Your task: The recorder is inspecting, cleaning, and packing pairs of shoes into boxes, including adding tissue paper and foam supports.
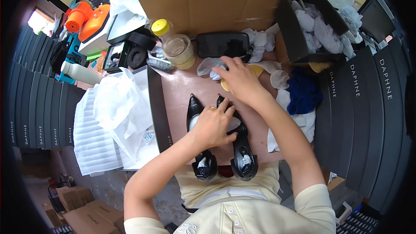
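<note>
A pair of black, glossy pointed-toe shoes lies side by side on the pinkish tabletop (175, 91), toes away from me and heels near my body. Over the right shoe (243, 147) is my left hand (214, 125), gripping its front part; a ring shows on one finger. Beside that hand lies the left shoe (194, 106), with white stuffing inside. My right hand (238, 80) is farther off, fingers apart, above a crumpled whitish wad (208, 66) and a round yellow pad (256, 69). Its palm side is hidden.
An open shoebox lid or tray (156, 104) with white wrapping stands left. Behind are a yellow-capped bottle (161, 28), a black phone (223, 44) and a cardboard box (212, 2). A dark blue cloth (304, 91) and stacked dark shoeboxes (359, 108) flank the right.
</note>
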`<action>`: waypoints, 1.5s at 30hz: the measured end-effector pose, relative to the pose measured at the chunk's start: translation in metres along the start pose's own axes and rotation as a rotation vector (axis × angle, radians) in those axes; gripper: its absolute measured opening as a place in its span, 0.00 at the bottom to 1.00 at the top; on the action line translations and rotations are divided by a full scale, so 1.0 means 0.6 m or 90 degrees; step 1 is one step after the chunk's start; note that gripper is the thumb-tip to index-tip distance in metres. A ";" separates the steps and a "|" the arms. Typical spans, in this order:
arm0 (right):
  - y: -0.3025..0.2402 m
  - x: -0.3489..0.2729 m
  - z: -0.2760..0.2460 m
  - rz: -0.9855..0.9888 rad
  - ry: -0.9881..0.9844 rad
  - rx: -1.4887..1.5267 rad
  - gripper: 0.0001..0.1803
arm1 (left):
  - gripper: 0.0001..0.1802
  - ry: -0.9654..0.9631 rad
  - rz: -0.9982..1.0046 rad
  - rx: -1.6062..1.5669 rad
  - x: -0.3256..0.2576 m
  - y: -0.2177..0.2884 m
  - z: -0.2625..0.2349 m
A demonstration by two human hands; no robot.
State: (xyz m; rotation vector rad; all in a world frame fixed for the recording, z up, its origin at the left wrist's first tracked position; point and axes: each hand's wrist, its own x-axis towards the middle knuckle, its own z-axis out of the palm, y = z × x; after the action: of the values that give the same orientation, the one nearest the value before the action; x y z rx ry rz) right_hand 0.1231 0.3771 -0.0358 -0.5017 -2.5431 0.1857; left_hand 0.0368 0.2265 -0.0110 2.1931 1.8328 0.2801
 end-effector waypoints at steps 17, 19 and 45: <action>-0.164 -0.058 -0.035 0.137 -0.359 0.568 0.21 | 0.32 -0.049 -0.096 -0.130 -0.083 -0.128 -0.034; -0.162 -0.068 -0.037 0.047 -0.330 0.473 0.21 | 0.32 -0.021 -0.080 -0.153 -0.087 -0.134 -0.026; -0.141 -0.041 -0.021 0.066 -0.354 0.231 0.07 | 0.45 -0.083 -0.131 -0.136 -0.094 -0.108 -0.031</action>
State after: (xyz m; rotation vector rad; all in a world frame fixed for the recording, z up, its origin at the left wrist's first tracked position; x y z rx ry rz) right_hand 0.1226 0.2897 -0.0174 -0.4848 -2.9101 0.9184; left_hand -0.0395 0.1830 -0.0131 1.8218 1.8440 0.2698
